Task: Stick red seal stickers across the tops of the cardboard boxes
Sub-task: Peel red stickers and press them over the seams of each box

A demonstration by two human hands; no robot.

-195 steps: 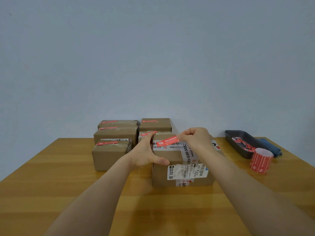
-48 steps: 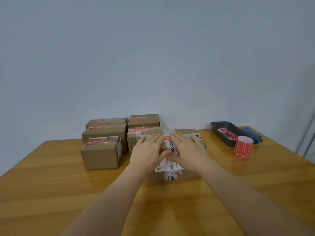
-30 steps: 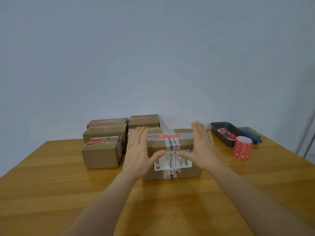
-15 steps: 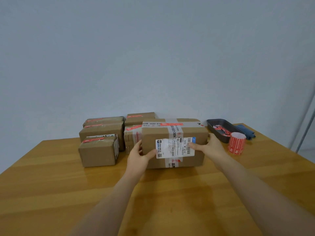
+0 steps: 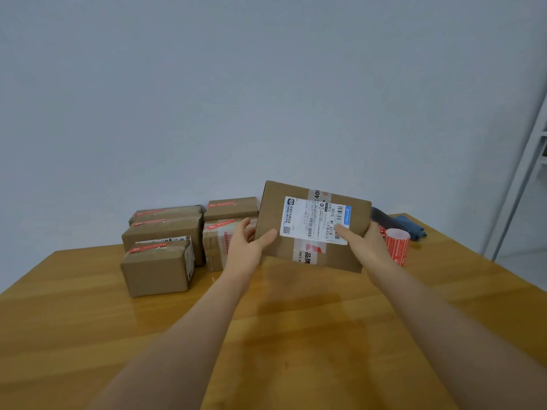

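Bare wooden tabletop (image 5: 296,344) lies nearest. Above it, the large brown cardboard box (image 5: 310,226), resting there a moment ago, is now lifted and tilted, the left hand (image 5: 247,250) and right hand (image 5: 365,242) gripping its sides, fingers curled around. Sealed boxes (image 5: 165,247) sit behind at left.

The honey-coloured wooden table (image 5: 296,335) is smooth and glossy. The brown cardboard box (image 5: 272,220) held aloft looks matt, with a white paper label (image 5: 313,220) and shiny clear tape (image 5: 307,255).
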